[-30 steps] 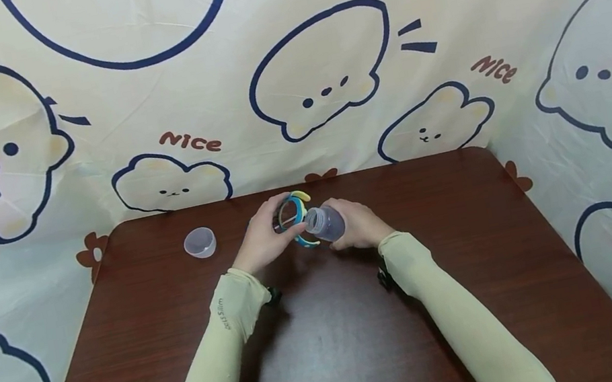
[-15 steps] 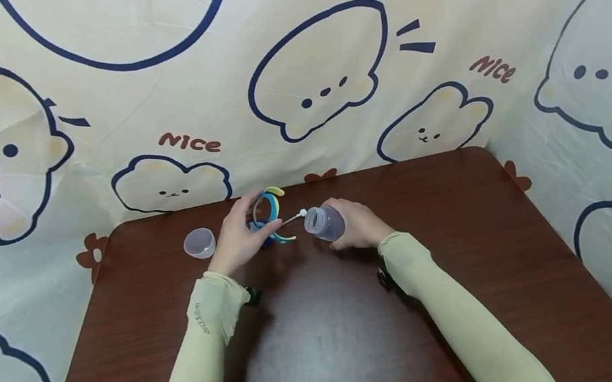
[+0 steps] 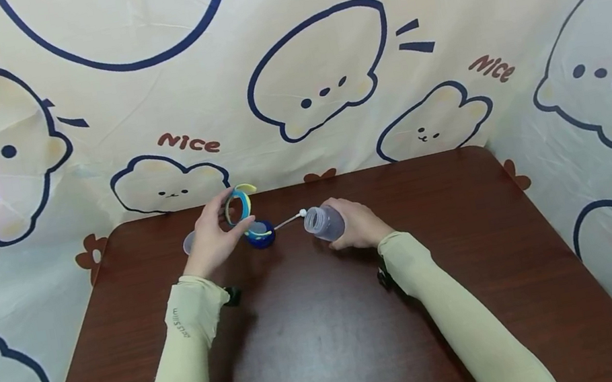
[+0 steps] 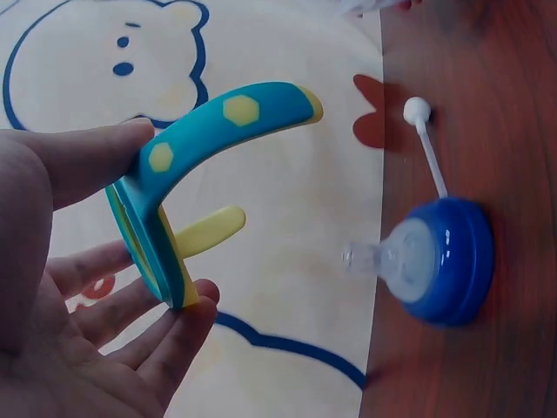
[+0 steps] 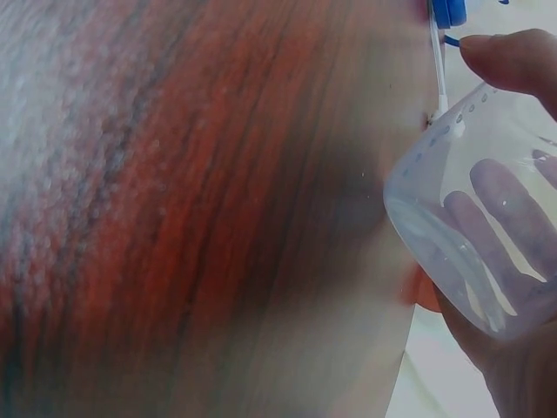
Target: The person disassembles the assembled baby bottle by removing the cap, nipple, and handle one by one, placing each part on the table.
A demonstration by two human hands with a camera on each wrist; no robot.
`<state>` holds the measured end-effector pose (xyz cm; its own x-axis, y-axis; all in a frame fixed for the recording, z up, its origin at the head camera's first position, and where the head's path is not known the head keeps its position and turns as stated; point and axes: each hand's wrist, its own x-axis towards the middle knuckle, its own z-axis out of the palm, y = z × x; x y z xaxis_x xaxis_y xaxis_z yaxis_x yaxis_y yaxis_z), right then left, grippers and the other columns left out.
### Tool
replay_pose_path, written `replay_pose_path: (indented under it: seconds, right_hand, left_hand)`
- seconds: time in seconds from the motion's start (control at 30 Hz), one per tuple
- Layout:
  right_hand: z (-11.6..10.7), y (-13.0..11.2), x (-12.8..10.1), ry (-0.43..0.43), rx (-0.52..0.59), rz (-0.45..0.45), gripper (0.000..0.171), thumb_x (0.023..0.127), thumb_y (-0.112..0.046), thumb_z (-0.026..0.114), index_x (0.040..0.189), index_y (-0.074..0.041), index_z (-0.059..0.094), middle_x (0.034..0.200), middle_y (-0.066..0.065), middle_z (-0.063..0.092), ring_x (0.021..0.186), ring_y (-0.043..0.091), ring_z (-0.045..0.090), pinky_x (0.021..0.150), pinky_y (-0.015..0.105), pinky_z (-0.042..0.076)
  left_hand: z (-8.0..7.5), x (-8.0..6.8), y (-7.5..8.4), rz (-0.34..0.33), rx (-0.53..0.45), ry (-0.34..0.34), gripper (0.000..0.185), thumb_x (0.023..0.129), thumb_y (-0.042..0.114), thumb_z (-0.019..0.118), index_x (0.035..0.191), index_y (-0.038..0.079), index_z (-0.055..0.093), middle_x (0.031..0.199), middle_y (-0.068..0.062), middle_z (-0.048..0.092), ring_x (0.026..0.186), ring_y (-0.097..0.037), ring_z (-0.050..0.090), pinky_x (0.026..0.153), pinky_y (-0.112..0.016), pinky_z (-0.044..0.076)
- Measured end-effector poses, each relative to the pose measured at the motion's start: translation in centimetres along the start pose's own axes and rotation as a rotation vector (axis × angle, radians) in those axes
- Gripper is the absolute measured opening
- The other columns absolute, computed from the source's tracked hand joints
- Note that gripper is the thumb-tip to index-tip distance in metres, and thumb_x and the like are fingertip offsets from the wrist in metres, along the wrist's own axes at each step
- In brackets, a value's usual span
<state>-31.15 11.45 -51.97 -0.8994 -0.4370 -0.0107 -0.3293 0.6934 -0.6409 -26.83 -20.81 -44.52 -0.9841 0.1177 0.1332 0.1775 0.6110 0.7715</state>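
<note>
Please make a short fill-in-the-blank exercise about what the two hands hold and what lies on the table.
1. The left hand holds the teal and yellow handle ring between its thumb and ____.
2. The right hand grips the clear ____, tipped on its side with its mouth open.
3. The blue cap with its nipple lies on the ____, apart from both hands.
4. A thin white ____ sticks out of the blue cap.

Missing words: fingers; bottle; table; straw

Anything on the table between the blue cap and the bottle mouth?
Only the cap's own straw, which points at the bottle in the right hand. The blue cap lies on the table; the left hand holds the handle ring.
</note>
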Motion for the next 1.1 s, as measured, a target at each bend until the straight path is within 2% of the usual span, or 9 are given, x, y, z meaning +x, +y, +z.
replay_pose_path:
  seconds: [0.27,0.63,0.9,1.1]
  right_hand:
    - [0.1,0.0,0.1,-0.004,-0.003,-0.009,0.087,0.064,-0.020,0.099,0.139,-0.021,0.054,0.132,0.000,0.064,0.120,0.024,0.061,0.105,0.053,0.051]
    - [0.0,0.1,0.1,-0.002,-0.008,-0.002,0.088,0.065,-0.021,0.099,0.140,-0.021,0.054,0.132,0.000,0.063,0.121,0.024,0.060,0.105,0.053,0.051]
    - [-0.1,-0.2,0.0,-0.009,-0.003,0.016,0.087,0.066,-0.021,0.099,0.140,-0.021,0.053,0.133,0.001,0.062,0.121,0.025,0.060,0.106,0.053,0.051]
    - [0.2,-0.3,-0.3,-0.003,0.020,0.040,0.085,0.067,-0.020,0.098,0.139,-0.024,0.053,0.133,0.000,0.062,0.122,0.025,0.059,0.106,0.055,0.050]
  left_hand:
    - [-1.1,-0.2,-0.8,-0.024,0.036,0.067,0.078,0.097,0.043,0.072,0.160,0.015,0.036,0.152,-0.016,0.050,0.131,-0.038,0.052,0.111,-0.059,0.045]
    - [-2.7,-0.5,-1.7,-0.072,-0.014,0.088,0.078,0.098,0.041,0.072,0.161,0.018,0.034,0.148,-0.019,0.051,0.128,-0.039,0.055,0.111,-0.057,0.046]
    - [-4.0,-0.8,-2.9,-0.080,0.007,0.085,0.079,0.098,0.044,0.071,0.162,0.017,0.033,0.151,-0.020,0.049,0.137,-0.043,0.051,0.114,-0.060,0.042]
    - [-5.5,-1.2,-3.8,-0.103,0.051,0.074,0.083,0.098,0.049,0.067,0.163,0.014,0.029,0.153,-0.023,0.046,0.137,-0.046,0.049,0.113,-0.063,0.042]
